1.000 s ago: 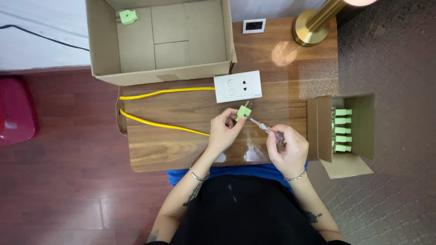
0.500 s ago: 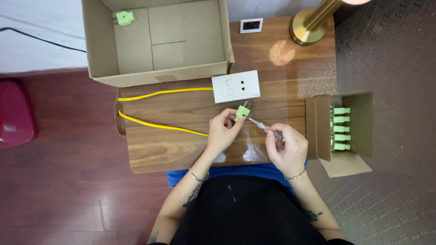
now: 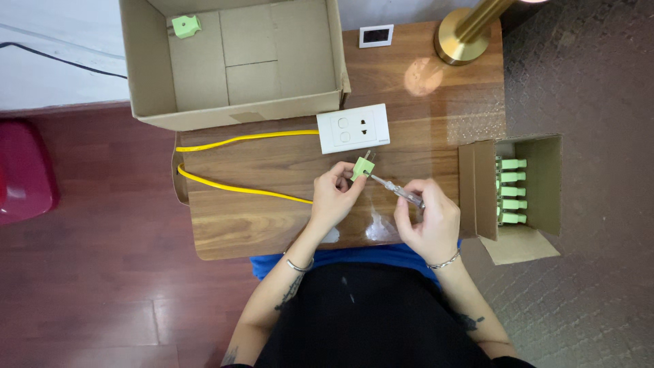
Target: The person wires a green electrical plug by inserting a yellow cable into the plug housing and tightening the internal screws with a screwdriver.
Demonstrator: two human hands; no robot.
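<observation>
The left hand [image 3: 332,197] pinches a small green plug [image 3: 362,167] by its body, prongs pointing up and away, above the wooden table [image 3: 272,225] just below the white wall socket plate [image 3: 353,128]. The right hand [image 3: 428,219] grips a slim screwdriver [image 3: 397,190] whose tip meets the plug. A yellow cable [image 3: 231,182] runs from the left hand in a loop toward the socket plate; more green plugs [image 3: 512,191] sit in the small cardboard box [image 3: 545,170] at right.

A small wooden table [image 3: 272,225] stands on dark reddish plank flooring [image 3: 88,293], with patterned grey carpet [image 3: 586,82] to the right. A brass lamp base [image 3: 463,41] casts a bright spot on the tabletop; a red stool [image 3: 24,170] sits at left.
</observation>
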